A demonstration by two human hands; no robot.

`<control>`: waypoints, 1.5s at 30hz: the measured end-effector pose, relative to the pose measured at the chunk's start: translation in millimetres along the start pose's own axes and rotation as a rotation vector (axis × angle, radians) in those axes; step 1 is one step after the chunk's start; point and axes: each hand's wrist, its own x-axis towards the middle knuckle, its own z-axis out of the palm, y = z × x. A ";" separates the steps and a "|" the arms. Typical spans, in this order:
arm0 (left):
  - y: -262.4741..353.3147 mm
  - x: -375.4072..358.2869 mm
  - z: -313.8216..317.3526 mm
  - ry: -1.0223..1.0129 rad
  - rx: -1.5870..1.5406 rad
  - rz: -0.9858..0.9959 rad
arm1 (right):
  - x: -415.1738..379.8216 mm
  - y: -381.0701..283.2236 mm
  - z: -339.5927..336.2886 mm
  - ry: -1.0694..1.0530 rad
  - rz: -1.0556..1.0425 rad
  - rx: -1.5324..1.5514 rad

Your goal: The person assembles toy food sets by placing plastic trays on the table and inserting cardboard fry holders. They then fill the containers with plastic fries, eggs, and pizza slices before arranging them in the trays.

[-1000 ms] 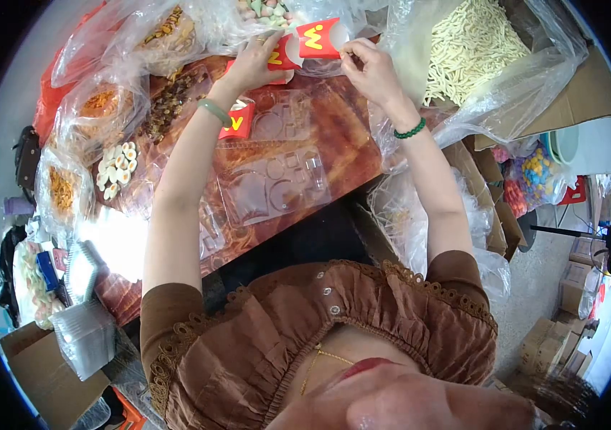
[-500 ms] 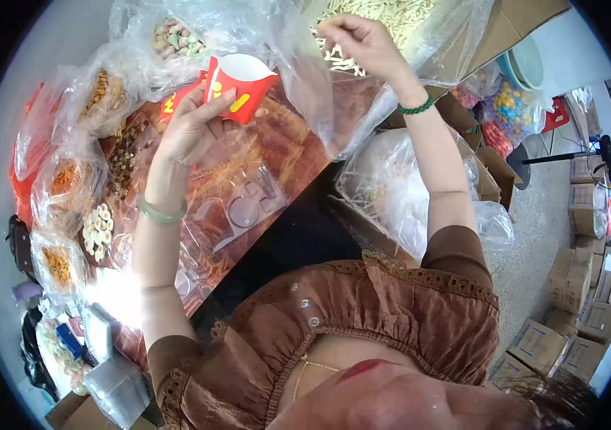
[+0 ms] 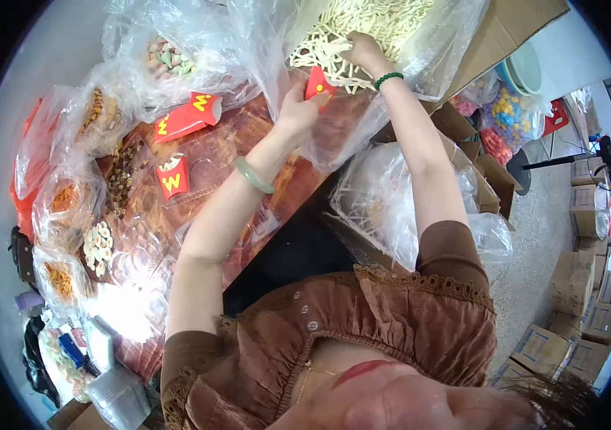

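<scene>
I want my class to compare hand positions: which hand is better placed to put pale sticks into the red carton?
Probably the right hand: its fingers are at the pale sticks, while the left hand is busy holding the red carton nearby.

Bright room — white glare lower left — edges warped

One head camera faces forward and steeply down — a wide, round-edged view. The mouth point(image 3: 371, 370) and brown blouse point(image 3: 384, 315) sit close, around six o'clock; beyond them, left hand point(image 3: 300, 113) and right hand point(image 3: 367, 54) near twelve, worktop point(image 3: 295, 180) toward ten, floor point(image 3: 528, 226) around three.
</scene>
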 end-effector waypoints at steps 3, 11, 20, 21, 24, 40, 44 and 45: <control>-15.6 6.3 -10.0 0.080 0.127 -0.029 | 16.7 -23.9 5.2 -0.114 0.092 -0.325; -28.3 6.4 -19.8 0.085 0.129 -0.103 | 29.2 -35.1 16.2 -0.154 0.107 -0.375; -23.0 0.9 -21.5 0.084 0.148 -0.102 | 26.7 -49.9 -42.4 -0.538 0.036 -0.338; -23.0 1.4 -21.1 0.079 0.132 -0.104 | 22.4 -50.5 -43.1 -0.538 0.038 -0.341; -22.7 1.3 -21.3 0.072 0.116 -0.112 | 15.7 -45.4 -30.6 -0.317 0.027 -0.455; -16.7 -3.6 -13.8 0.071 0.057 -0.193 | 32.5 -14.7 -14.9 -0.344 0.111 -0.213; -17.3 -3.4 -12.1 0.034 0.029 -0.155 | 28.6 -6.4 -7.8 -0.379 0.118 -0.190; -17.7 -3.3 -12.1 0.033 0.025 -0.148 | 29.6 -4.6 -3.0 -0.425 0.094 -0.201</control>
